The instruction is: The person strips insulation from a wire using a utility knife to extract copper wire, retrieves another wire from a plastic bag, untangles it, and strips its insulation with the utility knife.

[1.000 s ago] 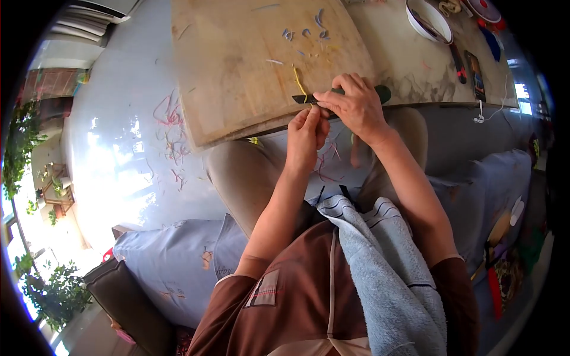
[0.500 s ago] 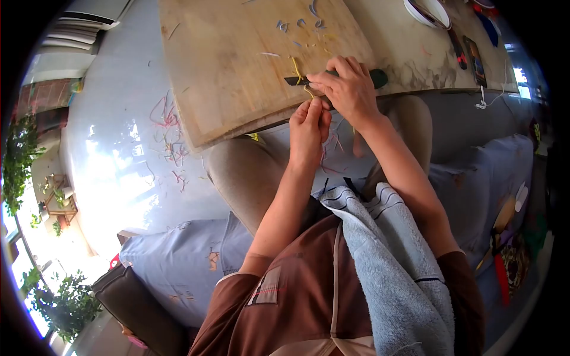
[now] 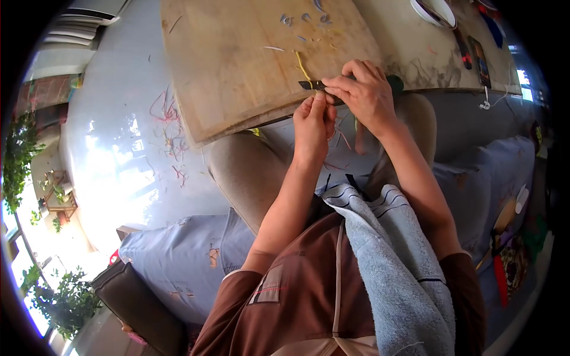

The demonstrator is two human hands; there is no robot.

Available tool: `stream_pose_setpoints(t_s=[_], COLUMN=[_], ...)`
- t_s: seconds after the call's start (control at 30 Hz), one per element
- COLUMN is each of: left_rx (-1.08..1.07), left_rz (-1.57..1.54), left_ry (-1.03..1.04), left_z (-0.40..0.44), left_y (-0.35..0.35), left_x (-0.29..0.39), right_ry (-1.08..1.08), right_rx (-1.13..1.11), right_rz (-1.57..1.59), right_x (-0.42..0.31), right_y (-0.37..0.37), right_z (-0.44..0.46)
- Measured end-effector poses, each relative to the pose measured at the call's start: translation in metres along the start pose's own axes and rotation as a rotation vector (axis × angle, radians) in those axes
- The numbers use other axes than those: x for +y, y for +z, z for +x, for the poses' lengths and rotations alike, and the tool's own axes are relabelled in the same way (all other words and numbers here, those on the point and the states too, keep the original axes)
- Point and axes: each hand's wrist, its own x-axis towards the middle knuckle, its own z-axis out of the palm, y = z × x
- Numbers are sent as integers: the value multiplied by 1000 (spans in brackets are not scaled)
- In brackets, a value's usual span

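Note:
My left hand (image 3: 313, 124) is closed in a pinch at the near edge of a wooden board, holding the lower end of a thin yellow wire (image 3: 301, 64). The rest of the wire runs up over the board. A knife with a dark blade (image 3: 307, 85) lies low across the wire, and part of its green handle (image 3: 394, 83) shows past my right hand (image 3: 367, 98). That hand is closed on the knife, its thumb and fingertips close to my left fingertips. The exact contact between blade, wire and thumb is hidden.
Curled grey-blue scraps (image 3: 306, 18) and yellow bits lie on the wooden board (image 3: 231, 65). To the right are a white bowl (image 3: 432, 13), a red-and-black handle (image 3: 463, 50) and a phone (image 3: 478, 59). Pinkish strands (image 3: 169, 127) are scattered on the floor. A towel (image 3: 386, 255) hangs over my front.
Both hands and the knife have shifted slightly right. The wire's curved part below the blade no longer shows, and its upper part lies straighter. The view has moved a little too.

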Motion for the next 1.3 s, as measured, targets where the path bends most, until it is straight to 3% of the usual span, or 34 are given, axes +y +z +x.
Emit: stream_pose_setpoints(t_s=[0.43,1.03,1.3], left_rx=[14,5,10], left_rz=[22,1,-74], left_ry=[1,9,-4], left_z=[-1,1,2], left_y=[-2,-3,-1], left_x=[2,-1,-2], right_ry=[-47,-30,34], right_rx=[-55,144,63], right_rz=[23,-55,-37], right_x=[7,0,1], right_y=[-2,26,11], right_z=[13,1,-2])
